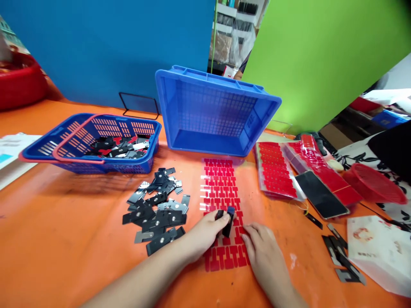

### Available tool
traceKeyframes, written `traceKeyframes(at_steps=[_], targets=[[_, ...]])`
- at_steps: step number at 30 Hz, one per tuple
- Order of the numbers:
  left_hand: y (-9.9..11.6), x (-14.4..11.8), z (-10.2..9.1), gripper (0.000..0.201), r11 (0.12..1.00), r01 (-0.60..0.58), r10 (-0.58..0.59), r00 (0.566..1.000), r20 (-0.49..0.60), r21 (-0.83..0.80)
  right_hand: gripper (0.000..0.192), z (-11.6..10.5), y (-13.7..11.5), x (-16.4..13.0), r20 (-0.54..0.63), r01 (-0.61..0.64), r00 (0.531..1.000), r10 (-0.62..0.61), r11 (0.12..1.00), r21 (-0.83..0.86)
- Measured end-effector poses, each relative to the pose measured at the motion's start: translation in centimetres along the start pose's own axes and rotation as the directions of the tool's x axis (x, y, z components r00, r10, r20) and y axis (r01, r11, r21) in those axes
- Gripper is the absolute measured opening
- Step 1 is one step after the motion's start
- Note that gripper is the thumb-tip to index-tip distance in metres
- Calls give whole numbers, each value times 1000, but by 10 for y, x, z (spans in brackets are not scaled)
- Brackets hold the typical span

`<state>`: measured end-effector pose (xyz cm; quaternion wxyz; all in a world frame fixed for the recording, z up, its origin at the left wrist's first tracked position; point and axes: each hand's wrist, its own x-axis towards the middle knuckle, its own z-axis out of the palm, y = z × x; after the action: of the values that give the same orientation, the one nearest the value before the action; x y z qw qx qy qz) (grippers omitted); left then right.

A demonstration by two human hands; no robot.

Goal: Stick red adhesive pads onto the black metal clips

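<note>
- At far left on the orange table, a shallow blue basket with a red handle holds a few black and silver metal pieces.
- Just right of it, a loose pile of flat metal pieces lies on the table, touching the left forearm.
- The left hand pinches a small black piece in narrowed fingers, its long axis near upright and tilted away, lower end on a red sticker sheet.
- The right hand rests flat on the sheet just right of the piece, fingers loosely spread, holding nothing; the left is nearer.
- Behind stands a tipped blue crate.
- Further right lie more sticker sheets and a red basket.
</note>
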<state>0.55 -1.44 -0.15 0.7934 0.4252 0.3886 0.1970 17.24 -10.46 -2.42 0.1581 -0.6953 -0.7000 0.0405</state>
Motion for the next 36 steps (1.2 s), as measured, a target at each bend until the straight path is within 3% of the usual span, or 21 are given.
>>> traceKeyframes(at_steps=[6, 9, 12, 15, 17, 19, 22, 27, 32, 36], targets=[[9, -1, 3, 35, 995, -14, 10, 999, 38, 96, 7, -9, 1, 15, 79, -63, 996, 52, 988, 142], [10, -1, 4, 34, 990, -41, 34, 998, 55, 133, 10, -9, 2, 17, 55, -46, 998, 38, 985, 164], [8, 0, 4, 33, 982, -66, 59, 997, 44, 178, 9, -7, 4, 7, -103, 62, 994, -47, 987, 147], [6, 1, 3, 32, 978, -74, 74, 997, 7, 195, 18, -10, 5, -3, -310, 204, 940, -140, 961, 186], [6, 2, 3, 33, 984, -78, 80, 997, -8, 160, 20, -17, 4, -3, -412, 219, 908, -79, 927, 304], [8, 2, 2, 34, 995, -47, 51, 998, -41, 89, 18, -27, 0, 7, -434, 175, 899, 52, 867, 467], [11, 2, -2, 34, 999, 23, -27, 994, -104, -35, 13, -40, -12, 35, -293, 94, 946, 139, 747, 658], [14, 2, -9, 29, 994, -16, -2, 986, -166, -107, 6, -31, -30, 77, -56, -5, 996, 71, 661, 750], [14, 6, -14, 22, 988, -34, 16, 993, -121, -152, 12, -4, -27, 83, 63, -106, 994, 94, 577, 810], [14, 7, -14, 19, 989, -1, -17, 992, -121, -147, 11, 1, -25, 80, 103, -128, 992, 76, 602, 788]])
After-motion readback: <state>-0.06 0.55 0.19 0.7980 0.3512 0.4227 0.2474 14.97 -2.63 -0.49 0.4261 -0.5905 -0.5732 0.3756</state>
